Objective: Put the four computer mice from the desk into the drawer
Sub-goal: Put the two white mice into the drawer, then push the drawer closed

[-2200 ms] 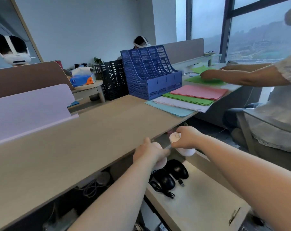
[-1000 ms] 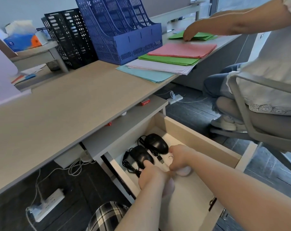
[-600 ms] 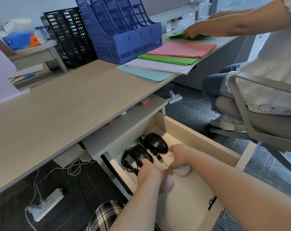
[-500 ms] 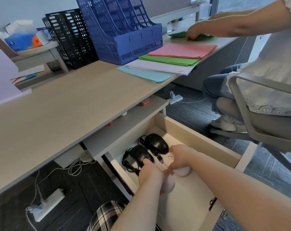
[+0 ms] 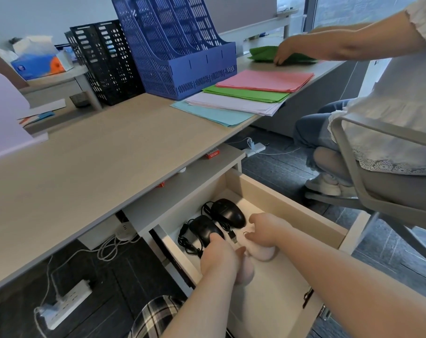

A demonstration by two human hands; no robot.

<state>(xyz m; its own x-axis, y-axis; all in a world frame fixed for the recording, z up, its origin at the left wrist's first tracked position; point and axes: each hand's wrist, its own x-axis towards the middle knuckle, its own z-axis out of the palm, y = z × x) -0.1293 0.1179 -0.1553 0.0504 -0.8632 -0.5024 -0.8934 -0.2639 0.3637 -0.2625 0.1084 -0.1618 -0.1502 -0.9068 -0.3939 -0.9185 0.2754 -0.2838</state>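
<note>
The drawer (image 5: 290, 206) under the desk stands pulled out. Two black wired mice lie side by side at its back left: the far black mouse (image 5: 227, 212) and the near black mouse (image 5: 203, 229), their cables coiled beside them. My right hand (image 5: 265, 231) rests on a white mouse (image 5: 263, 253) on the drawer floor, fingers curled over it. My left hand (image 5: 219, 261) covers a second white mouse (image 5: 246, 273) just in front of the near black one; only the mouse's rounded end shows.
The desk top (image 5: 89, 167) carries a blue file rack (image 5: 177, 50), a black rack (image 5: 104, 62) and stacked coloured paper (image 5: 246, 93). A seated person (image 5: 387, 101) on a grey chair is close to the drawer's right. A power strip (image 5: 63, 306) lies on the floor.
Both hands came down from desk-edge height into the drawer with the white mice. In the last second they have stayed nearly still, lowering slightly onto the drawer floor.
</note>
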